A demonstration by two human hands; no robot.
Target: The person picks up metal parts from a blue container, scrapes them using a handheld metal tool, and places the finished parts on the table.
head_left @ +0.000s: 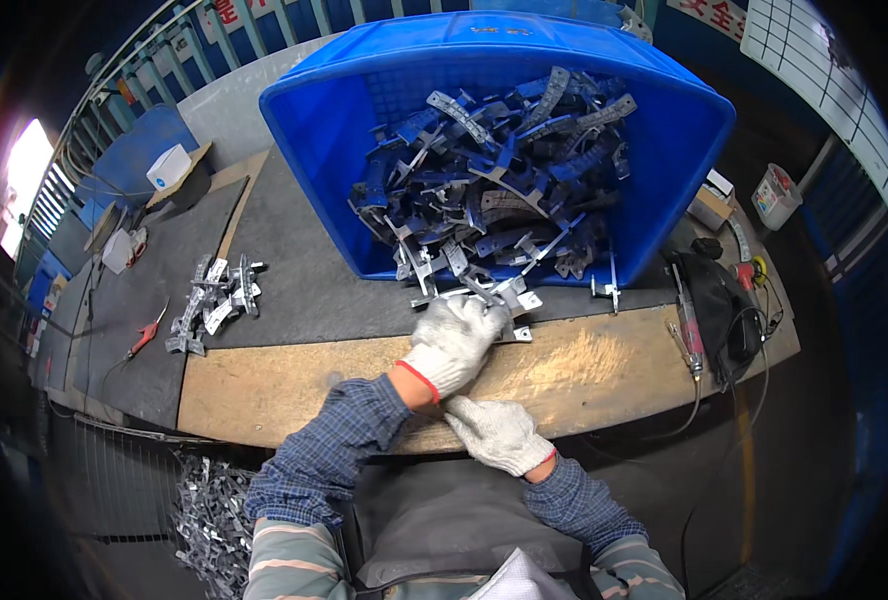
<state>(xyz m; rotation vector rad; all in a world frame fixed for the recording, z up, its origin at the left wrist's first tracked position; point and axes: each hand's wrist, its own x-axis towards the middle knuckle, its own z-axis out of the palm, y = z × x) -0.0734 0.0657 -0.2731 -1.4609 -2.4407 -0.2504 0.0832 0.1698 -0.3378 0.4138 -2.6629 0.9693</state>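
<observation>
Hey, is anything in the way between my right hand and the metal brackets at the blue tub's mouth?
Nothing visible straight ahead: only wooden board lies between your right hand and the metal brackets. Your left hand, ahead and leftward, hides part of them.

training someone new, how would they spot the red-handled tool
Find the blue tub on the workbench, then the small heap of metal brackets to its left. The red-handled tool lies just left of them, its red grip unlike their grey metal.
</observation>
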